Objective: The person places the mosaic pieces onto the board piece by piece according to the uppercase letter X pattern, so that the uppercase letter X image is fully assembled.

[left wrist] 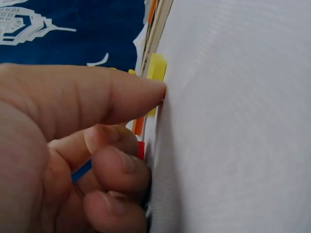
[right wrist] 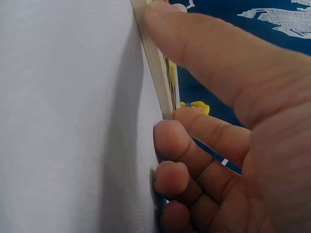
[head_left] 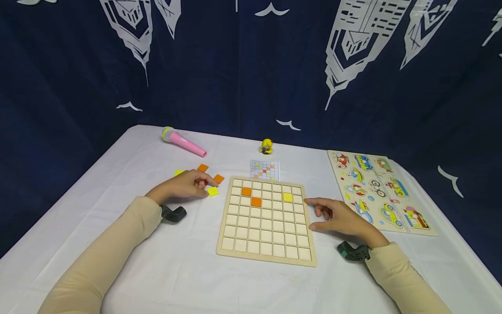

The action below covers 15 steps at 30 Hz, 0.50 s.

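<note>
- Pale wooden grid board [head_left: 266, 236] lies flat on the white-covered worktop [head_left: 164, 270] between the hands, probably so both can reach its cells; two orange tiles [head_left: 246, 191] and one yellow tile [head_left: 287, 197] sit in its far rows.
- The right hand [head_left: 337, 218] grasps nothing: thumb and index finger touch the board's right edge, the other fingers bent, seemingly to steady it (a brace more than a grip, I judge).
- The left hand [head_left: 186, 184] is loose, with no pinch visible, its thumb tip at a loose yellow tile [head_left: 212, 191].
- Loose orange tiles [head_left: 218, 179] and a yellow-green tile [head_left: 179, 172] lie about that hand, likely kept there for easy picking.
- A printed grid card [head_left: 265, 168] is at the board's far edge, perhaps for easy reading; whether the board overlaps it, I cannot tell.
- Only the head view gives the whole layout, including the pink microphone [head_left: 186, 143] and the vehicle puzzle board [head_left: 370, 198].
- The left wrist view shows the tile's thickness and a red tile [left wrist: 141, 150] beyond the fingertips, barely visible from above.
- The right wrist view shows the board's side and the lower fingertips close to the cloth.
</note>
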Each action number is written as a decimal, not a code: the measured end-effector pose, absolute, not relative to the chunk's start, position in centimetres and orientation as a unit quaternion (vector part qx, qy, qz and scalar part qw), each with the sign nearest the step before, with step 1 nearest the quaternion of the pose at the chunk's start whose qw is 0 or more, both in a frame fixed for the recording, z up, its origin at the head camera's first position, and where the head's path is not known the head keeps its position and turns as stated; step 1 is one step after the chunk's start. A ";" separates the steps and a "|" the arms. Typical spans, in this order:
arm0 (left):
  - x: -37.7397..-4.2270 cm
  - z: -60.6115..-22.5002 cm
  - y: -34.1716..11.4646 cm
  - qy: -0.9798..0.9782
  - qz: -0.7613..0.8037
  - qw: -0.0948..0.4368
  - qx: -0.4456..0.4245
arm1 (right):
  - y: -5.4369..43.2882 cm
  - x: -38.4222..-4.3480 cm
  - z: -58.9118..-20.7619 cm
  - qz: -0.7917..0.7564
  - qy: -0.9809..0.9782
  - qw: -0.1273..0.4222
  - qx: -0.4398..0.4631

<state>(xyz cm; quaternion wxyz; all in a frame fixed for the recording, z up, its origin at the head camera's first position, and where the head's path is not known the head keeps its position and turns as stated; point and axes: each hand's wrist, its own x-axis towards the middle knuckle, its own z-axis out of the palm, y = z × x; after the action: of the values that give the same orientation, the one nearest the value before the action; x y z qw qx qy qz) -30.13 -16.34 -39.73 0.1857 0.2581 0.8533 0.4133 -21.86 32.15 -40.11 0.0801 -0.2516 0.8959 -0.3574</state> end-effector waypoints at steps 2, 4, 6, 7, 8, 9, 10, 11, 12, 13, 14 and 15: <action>-30.1 -39.9 -16.3 0.858 0.410 0.179 0.252 | 32.1 -21.8 -40.1 -0.359 0.895 0.081 -0.252; -30.1 -40.1 -16.3 0.863 0.407 0.170 0.248 | 32.1 -21.8 -40.1 -0.358 0.896 0.082 -0.251; -30.0 -40.2 -16.3 0.867 0.404 0.160 0.244 | 32.1 -21.8 -40.0 -0.358 0.896 0.082 -0.251; -30.0 -40.3 -16.2 0.869 0.403 0.154 0.242 | 32.1 -21.8 -40.0 -0.358 0.895 0.081 -0.252; -30.0 -40.3 -16.2 0.871 0.402 0.148 0.242 | 32.1 -21.8 -40.0 -0.356 0.896 0.080 -0.253; -30.0 -40.4 -16.1 0.872 0.401 0.142 0.241 | 32.1 -21.8 -40.0 -0.355 0.897 0.079 -0.253; -30.0 -40.4 -16.1 0.874 0.400 0.136 0.241 | 32.1 -21.8 -40.0 -0.354 0.897 0.078 -0.253; -29.9 -40.5 -16.1 0.875 0.400 0.131 0.240 | 32.1 -21.8 -40.0 -0.354 0.897 0.077 -0.254; -29.9 -40.5 -16.0 0.876 0.399 0.126 0.240 | 32.1 -21.8 -40.0 -0.354 0.897 0.076 -0.254; -29.9 -40.6 -16.0 0.877 0.399 0.121 0.239 | 32.1 -21.8 -40.0 -0.354 0.897 0.076 -0.254; -29.9 -40.7 -16.0 0.878 0.399 0.117 0.237 | 32.1 -21.8 -40.1 -0.355 0.897 0.077 -0.252; -29.9 -40.8 -16.0 0.879 0.399 0.113 0.236 | 32.1 -21.8 -40.1 -0.357 0.897 0.077 -0.251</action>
<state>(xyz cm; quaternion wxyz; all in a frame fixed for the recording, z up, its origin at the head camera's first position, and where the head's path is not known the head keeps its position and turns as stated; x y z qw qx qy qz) -29.93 -15.99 -40.76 0.1131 0.2360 0.8790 0.3987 -21.79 32.06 -40.10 0.0774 -0.2508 0.8966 -0.3566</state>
